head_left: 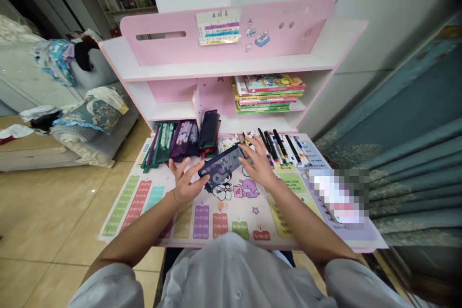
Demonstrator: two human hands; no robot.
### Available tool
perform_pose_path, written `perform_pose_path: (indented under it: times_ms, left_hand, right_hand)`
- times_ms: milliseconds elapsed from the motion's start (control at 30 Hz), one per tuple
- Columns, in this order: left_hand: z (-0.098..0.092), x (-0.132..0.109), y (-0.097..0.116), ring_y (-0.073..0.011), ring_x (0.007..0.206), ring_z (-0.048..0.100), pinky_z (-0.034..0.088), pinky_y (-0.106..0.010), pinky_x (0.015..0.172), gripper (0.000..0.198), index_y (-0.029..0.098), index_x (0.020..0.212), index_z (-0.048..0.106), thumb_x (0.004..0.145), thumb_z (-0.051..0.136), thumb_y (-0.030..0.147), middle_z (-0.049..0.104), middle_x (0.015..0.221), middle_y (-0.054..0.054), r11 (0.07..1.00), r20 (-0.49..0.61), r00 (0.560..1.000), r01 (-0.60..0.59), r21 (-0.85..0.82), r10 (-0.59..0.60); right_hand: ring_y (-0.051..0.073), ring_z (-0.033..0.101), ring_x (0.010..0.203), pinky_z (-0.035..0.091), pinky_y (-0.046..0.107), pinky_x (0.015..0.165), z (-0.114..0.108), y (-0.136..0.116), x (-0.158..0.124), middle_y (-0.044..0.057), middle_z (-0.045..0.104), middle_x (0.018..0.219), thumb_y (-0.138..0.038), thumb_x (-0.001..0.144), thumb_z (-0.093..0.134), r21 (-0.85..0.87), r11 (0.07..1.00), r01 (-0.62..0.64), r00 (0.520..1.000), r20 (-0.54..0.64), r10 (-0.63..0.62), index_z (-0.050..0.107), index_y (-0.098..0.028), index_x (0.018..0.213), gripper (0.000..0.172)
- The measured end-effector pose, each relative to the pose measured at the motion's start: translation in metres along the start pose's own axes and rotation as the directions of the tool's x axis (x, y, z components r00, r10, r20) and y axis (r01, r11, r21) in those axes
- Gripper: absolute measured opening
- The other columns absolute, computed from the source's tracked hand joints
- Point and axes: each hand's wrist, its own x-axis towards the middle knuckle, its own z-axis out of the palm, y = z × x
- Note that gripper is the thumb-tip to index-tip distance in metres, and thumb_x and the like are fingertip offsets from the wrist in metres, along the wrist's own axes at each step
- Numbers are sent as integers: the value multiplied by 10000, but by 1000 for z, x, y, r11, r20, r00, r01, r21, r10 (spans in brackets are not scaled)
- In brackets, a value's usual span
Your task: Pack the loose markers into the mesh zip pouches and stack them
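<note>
My left hand (186, 183) holds the near end of a dark patterned pencil case (222, 166) above the desk mat, thumb on top and fingers spread beneath. My right hand (258, 161) rests at the case's far end, fingers stretched toward a row of pens and markers (277, 147) lying on the desk. Both arms reach forward from white sleeves.
A pink and white desk (151, 192) carries a colourful mat printed with multiplication tables. Purple and green pen pouches (175, 139) and a dark case (209, 130) stand under the shelf. Books (269, 94) are stacked on the right shelf. A sofa with clothes lies left, a teal curtain right.
</note>
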Motion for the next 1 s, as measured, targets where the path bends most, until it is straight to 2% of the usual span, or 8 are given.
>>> perform_pose_path:
  times_ms: [167,267,400,567,633,733,867,1000]
  left_hand:
    - [-4,-12,4,-214,1304,508,-92,-610,1204,163,362,679,696,838,674,384,771,949,13,998,158,986,-47,-43,53]
    - [-6,-12,5,-208,1277,532,-74,-626,1198,143,382,715,703,851,662,359,772,969,19,992,230,968,-84,-98,105]
    - [-8,-5,6,-216,1306,510,-4,-635,1199,175,394,757,716,873,627,297,753,1086,29,987,241,960,-120,-103,142]
    - [-21,16,14,-246,1430,364,74,-609,1203,278,379,840,742,843,537,191,665,1293,17,990,251,962,-86,-113,112]
    - [-27,29,23,-267,1448,333,100,-606,1199,293,354,947,743,854,509,205,620,1356,-5,996,220,974,-33,-77,49]
    - [-25,45,40,-332,1449,321,25,-658,1179,261,290,1070,721,890,533,304,571,1411,-63,1000,326,945,17,-6,-14]
    - [-8,51,50,-357,1429,351,7,-717,1146,184,271,989,739,875,595,281,582,1394,-94,1000,440,898,-3,-6,5]
    - [-2,45,40,-333,1399,410,26,-733,1138,200,276,880,747,888,560,208,629,1339,-67,999,420,907,31,-5,-27]
  right_hand:
    - [399,126,1496,266,659,1150,-2,10,-2,126,372,1535,-373,893,591,11,997,71,969,238,-72,536,-253,1344,470]
    - [404,97,1503,263,677,1142,3,11,-6,113,377,1540,-316,876,620,13,996,84,942,325,-83,601,-258,1279,408]
    - [386,131,1502,271,659,1150,10,10,-9,106,486,1453,-193,861,599,-6,998,69,950,305,-64,728,-219,979,177]
    - [408,184,1484,270,721,1106,10,1,-8,95,547,1400,-157,837,592,-52,998,34,952,306,-16,729,-208,792,153]
    - [421,196,1477,257,748,1089,11,-5,-8,108,553,1393,-152,832,594,-70,997,29,943,332,-4,728,-198,771,154]
    - [412,212,1474,233,752,1096,17,-16,-10,104,564,1382,-153,833,595,-67,998,23,939,343,2,732,-203,767,160]
    - [386,216,1478,197,720,1131,24,-29,-12,85,567,1381,-156,843,587,-59,997,51,948,316,-30,733,-213,767,174]
    - [397,251,1462,232,696,1128,18,-22,-8,107,576,1365,-298,858,652,-66,994,85,968,243,-66,722,-219,888,110]
